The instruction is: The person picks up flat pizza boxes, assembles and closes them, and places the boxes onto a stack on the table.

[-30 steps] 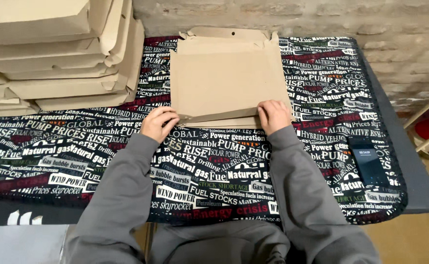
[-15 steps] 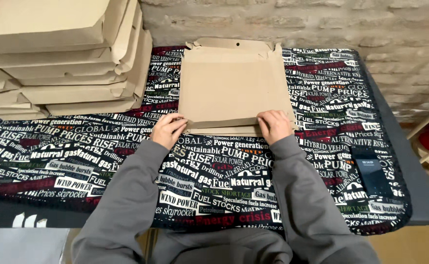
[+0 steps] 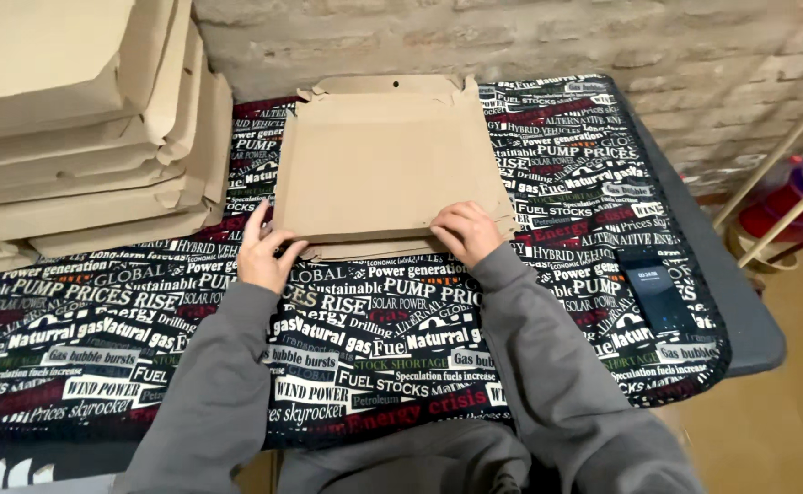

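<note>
Two hands press the near edge of a flat cardboard box (image 3: 383, 169) on the printed cloth (image 3: 401, 338): left hand (image 3: 264, 252) open, fingers spread; right hand (image 3: 465, 230) curled on the edge. Behind left, box stack (image 3: 81, 137).

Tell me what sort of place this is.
Likely a back room or small workshop where cardboard boxes get folded: a bare brick wall, a stack of folded boxes, and a cloth-covered table where both hands press on a flat cardboard blank.

A flat brown cardboard box blank (image 3: 383, 165) lies on the printed tablecloth (image 3: 401, 348), stacked folded cardboard boxes (image 3: 81, 119) left, a dark phone (image 3: 656, 291) right (near the edge).
</note>
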